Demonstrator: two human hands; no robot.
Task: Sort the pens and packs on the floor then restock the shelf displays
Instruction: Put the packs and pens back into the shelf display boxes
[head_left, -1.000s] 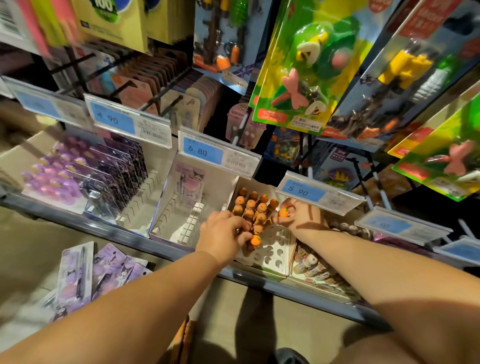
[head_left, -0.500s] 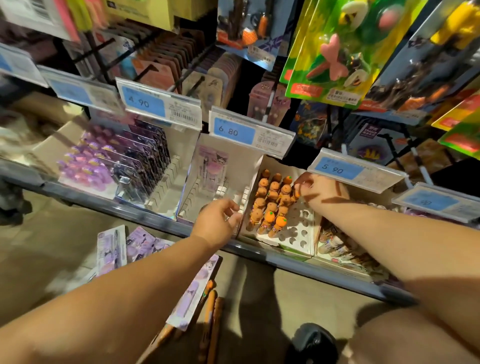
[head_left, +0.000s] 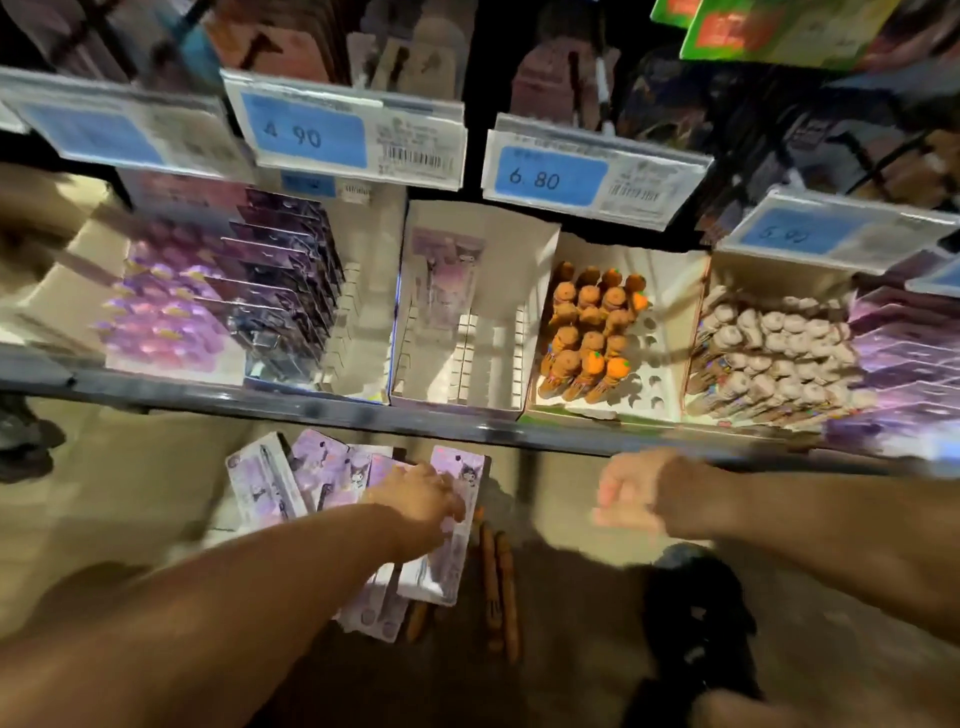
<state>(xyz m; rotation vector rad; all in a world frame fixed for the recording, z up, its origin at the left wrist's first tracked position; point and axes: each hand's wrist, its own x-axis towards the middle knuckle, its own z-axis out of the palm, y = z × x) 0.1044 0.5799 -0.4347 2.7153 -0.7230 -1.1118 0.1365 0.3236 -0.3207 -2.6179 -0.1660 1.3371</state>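
Several purple pen packs (head_left: 270, 483) lie fanned on the floor below the shelf. My left hand (head_left: 415, 499) lies on top of the rightmost pack (head_left: 447, 561); its fingers point down and are hidden, so its hold is unclear. A few orange pens (head_left: 501, 587) lie on the floor just right of that pack. My right hand (head_left: 628, 499) hovers blurred in front of the shelf edge, loosely curled and holding nothing. On the shelf, orange-topped pens (head_left: 587, 332) stand in a white holed tray (head_left: 670, 332). Left of it, a white slotted box (head_left: 467, 364) holds one purple pack (head_left: 447, 275).
The metal shelf edge (head_left: 363, 415) runs across the view above my hands. Price tags (head_left: 545, 176) overhang the boxes. More purple packs (head_left: 270, 291) fill the left box and pale-topped pens (head_left: 779, 343) the right. A dark shoe (head_left: 696, 623) is at the lower right; another person's shoe (head_left: 21, 447) stands far left.
Both hands have left the shelf boxes and dropped below the shelf edge. My left hand went down onto the floor packs. The view tilted down.
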